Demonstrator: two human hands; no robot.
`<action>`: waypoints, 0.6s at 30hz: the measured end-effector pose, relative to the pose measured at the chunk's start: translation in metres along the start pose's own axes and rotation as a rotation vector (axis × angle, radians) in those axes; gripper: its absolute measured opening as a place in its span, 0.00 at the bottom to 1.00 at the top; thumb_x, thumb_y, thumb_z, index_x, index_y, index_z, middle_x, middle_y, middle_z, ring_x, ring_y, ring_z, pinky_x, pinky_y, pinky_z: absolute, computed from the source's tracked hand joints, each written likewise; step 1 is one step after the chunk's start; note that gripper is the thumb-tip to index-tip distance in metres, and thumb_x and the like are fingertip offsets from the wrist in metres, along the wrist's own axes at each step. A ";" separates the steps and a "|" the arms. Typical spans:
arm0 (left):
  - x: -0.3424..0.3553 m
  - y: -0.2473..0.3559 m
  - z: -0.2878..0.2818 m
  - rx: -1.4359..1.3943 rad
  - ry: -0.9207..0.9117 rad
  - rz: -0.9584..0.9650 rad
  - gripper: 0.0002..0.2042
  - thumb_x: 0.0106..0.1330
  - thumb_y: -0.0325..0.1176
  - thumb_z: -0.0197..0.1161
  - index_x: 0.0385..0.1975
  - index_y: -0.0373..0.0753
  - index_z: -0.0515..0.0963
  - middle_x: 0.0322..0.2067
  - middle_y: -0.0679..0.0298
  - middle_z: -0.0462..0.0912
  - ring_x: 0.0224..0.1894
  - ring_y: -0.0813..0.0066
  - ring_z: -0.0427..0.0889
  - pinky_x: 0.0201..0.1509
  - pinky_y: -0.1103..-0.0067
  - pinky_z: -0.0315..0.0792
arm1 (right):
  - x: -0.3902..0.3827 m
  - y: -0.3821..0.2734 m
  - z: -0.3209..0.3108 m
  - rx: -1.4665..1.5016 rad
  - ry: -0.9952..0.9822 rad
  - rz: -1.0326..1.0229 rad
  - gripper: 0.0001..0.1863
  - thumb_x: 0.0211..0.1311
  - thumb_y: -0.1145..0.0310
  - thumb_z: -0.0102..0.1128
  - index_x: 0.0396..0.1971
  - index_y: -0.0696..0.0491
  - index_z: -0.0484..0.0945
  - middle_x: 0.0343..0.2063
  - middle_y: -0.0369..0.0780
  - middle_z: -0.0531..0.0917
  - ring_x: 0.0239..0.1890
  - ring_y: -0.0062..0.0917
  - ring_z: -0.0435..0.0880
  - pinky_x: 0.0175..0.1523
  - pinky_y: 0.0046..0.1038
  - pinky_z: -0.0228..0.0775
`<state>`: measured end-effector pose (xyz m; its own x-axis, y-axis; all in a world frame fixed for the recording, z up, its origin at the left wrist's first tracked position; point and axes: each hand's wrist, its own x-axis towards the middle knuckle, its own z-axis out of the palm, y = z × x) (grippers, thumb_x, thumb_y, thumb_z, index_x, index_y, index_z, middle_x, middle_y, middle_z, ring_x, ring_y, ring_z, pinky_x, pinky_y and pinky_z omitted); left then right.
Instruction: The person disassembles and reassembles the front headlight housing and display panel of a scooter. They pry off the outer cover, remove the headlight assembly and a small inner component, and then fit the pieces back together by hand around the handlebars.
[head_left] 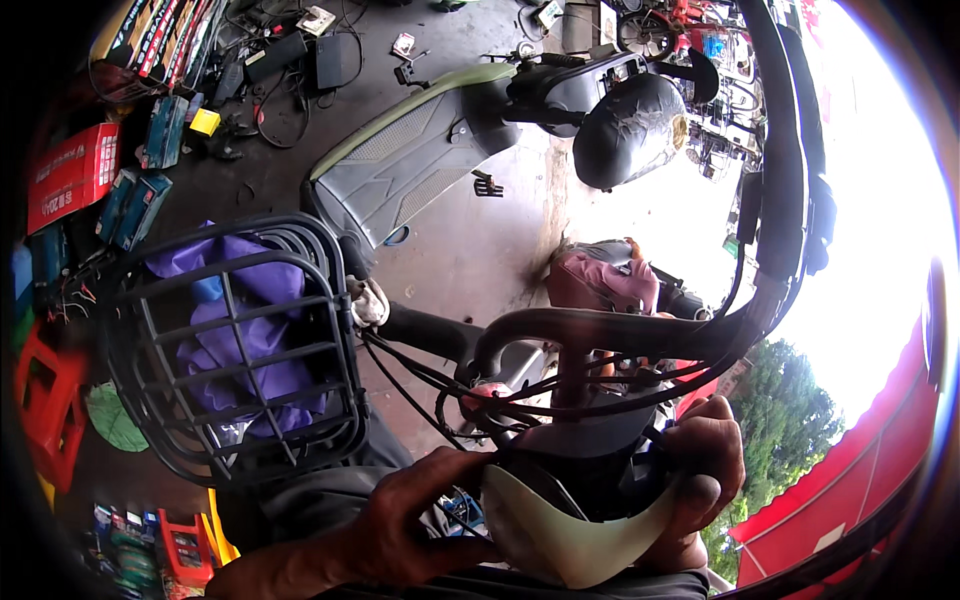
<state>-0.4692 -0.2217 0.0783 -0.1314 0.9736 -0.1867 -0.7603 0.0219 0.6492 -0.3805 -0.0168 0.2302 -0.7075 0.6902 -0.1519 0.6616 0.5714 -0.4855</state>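
Observation:
Close to my body, both hands grip a pale cream curved scooter headlight cover [575, 545] with a dark hollow inside. My left hand [415, 515] is closed on its left edge, thumb on top and fingers beneath. My right hand [705, 470] wraps the right side, its fingers bent over the dark part. Just above the cover, black cables [540, 408] run in a bundle toward the scooter's black handlebar [620, 325]. The inside of the cover is partly shaded, so its fittings cannot be made out.
Left of the handlebar hangs a black basket [235, 335] holding purple cloth [240, 270]. The scooter's footboard [400, 150] and torn black seat [630, 130] extend beyond. Red boxes [75, 175], a red stool [50, 400] and loose cables lie on the left. A person in pink [600, 280] crouches beyond the handlebar.

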 end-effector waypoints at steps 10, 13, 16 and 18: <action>0.011 0.042 0.017 0.228 0.013 -0.095 0.54 0.41 0.42 0.85 0.66 0.28 0.56 0.55 0.48 0.74 0.56 0.57 0.76 0.61 0.66 0.70 | -0.001 0.000 -0.002 -0.083 0.054 0.072 0.29 0.68 0.44 0.50 0.35 0.61 0.77 0.26 0.41 0.74 0.27 0.24 0.70 0.32 0.26 0.62; 0.012 0.042 0.019 0.413 0.071 0.069 0.56 0.39 0.43 0.86 0.66 0.30 0.55 0.56 0.45 0.70 0.56 0.52 0.75 0.62 0.65 0.69 | 0.002 0.004 -0.006 -0.116 0.041 -0.008 0.28 0.67 0.45 0.50 0.33 0.61 0.78 0.26 0.42 0.74 0.26 0.26 0.72 0.31 0.27 0.62; 0.022 0.045 0.011 0.534 0.026 0.187 0.55 0.36 0.43 0.87 0.64 0.34 0.57 0.55 0.45 0.67 0.57 0.52 0.73 0.61 0.64 0.69 | 0.002 0.014 -0.007 -0.080 0.032 -0.084 0.26 0.66 0.48 0.52 0.32 0.61 0.78 0.25 0.42 0.74 0.25 0.26 0.72 0.29 0.27 0.62; 0.027 0.045 0.008 0.509 0.002 0.228 0.52 0.35 0.42 0.87 0.62 0.36 0.59 0.53 0.46 0.66 0.57 0.54 0.71 0.59 0.64 0.69 | 0.003 0.017 -0.007 -0.033 0.025 -0.116 0.26 0.65 0.48 0.54 0.32 0.61 0.78 0.24 0.42 0.74 0.25 0.26 0.72 0.29 0.27 0.62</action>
<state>-0.5024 -0.1925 0.1085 -0.2582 0.9661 -0.0011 -0.3089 -0.0815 0.9476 -0.3694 -0.0020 0.2278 -0.7737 0.6291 -0.0749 0.5838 0.6621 -0.4698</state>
